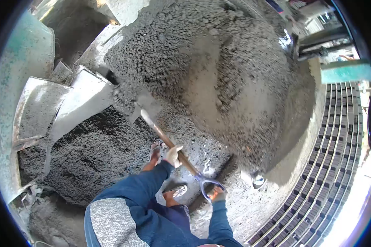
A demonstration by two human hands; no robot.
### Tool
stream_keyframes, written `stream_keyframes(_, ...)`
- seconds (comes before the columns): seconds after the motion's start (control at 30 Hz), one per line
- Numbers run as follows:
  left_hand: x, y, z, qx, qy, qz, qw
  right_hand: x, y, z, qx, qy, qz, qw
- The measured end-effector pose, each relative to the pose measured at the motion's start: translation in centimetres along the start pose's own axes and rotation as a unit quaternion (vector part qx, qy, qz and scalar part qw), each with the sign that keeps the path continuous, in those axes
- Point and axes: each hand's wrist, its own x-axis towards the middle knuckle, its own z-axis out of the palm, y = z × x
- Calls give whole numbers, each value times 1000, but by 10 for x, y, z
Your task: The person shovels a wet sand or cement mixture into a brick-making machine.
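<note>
A shovel (162, 136) with a wooden shaft slants across the middle of the view. My left hand (174, 156), in a light glove, is closed round its shaft. Farther down, my right hand (217, 193) grips the purple-blue D-shaped handle (202, 182). The blade end is blurred and carries grey, gravelly mix (124, 95); it is close to a pale metal chute (81, 98). Beyond the shovel rises a large heap of the same grey grainy material (235, 66), with smoother scraped patches on its near face.
Darker loose material (99, 152) lies left of my sandalled feet (176, 190). A worn green metal panel (22, 61) stands at the left. Along the right, beyond a low concrete edge (294, 156), run stacked rows of dark blocks (323, 148). A small object (258, 180) sits on that edge.
</note>
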Motion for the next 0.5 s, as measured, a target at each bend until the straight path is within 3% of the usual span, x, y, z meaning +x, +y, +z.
stream_keyframes(0.03, -46, -12, 9, -23, 18, -35, 999, -1, 18, -54, 29, -22, 17, 999)
stream_keyframes(0.07, -85, -21, 16, -45, 35, -69, 996, -43, 10, -63, -6, 20, -73, 997)
stream_keyframes(0.1, -100, -37, 1, -36, 55, -42, 997, -68, 10, -90, 20, 4, -13, 1000)
stream_keyframes(0.13, -115, -46, -16, -27, 73, -14, 997, -107, 4, -80, 31, 73, -28, 996)
stream_keyframes(0.17, -137, -43, -26, -34, 44, 31, 998, -119, 16, -111, -5, 70, -34, 997)
stream_keyframes(0.2, -137, -37, -46, -75, 88, 45, 992, -137, 29, -139, -38, 68, -39, 996)
stream_keyframes(0.27, -142, -78, -92, 85, 181, 27, 979, -167, 69, -180, -40, 97, -35, 994)
stream_keyframes(0.33, -151, -106, -129, 89, 187, 44, 977, -179, 106, -209, -42, 118, -30, 992)
stream_keyframes(0.4, -182, -130, -130, 123, 132, 75, 981, -186, 145, -248, -65, 140, -9, 988)
stream_keyframes(0.43, -214, -141, -104, 152, 93, 116, 977, -179, 175, -270, -22, 110, -29, 993)
stream_keyframes(0.5, -268, -153, -49, 186, 41, 179, 965, -116, 269, -323, -183, -18, -221, 958)
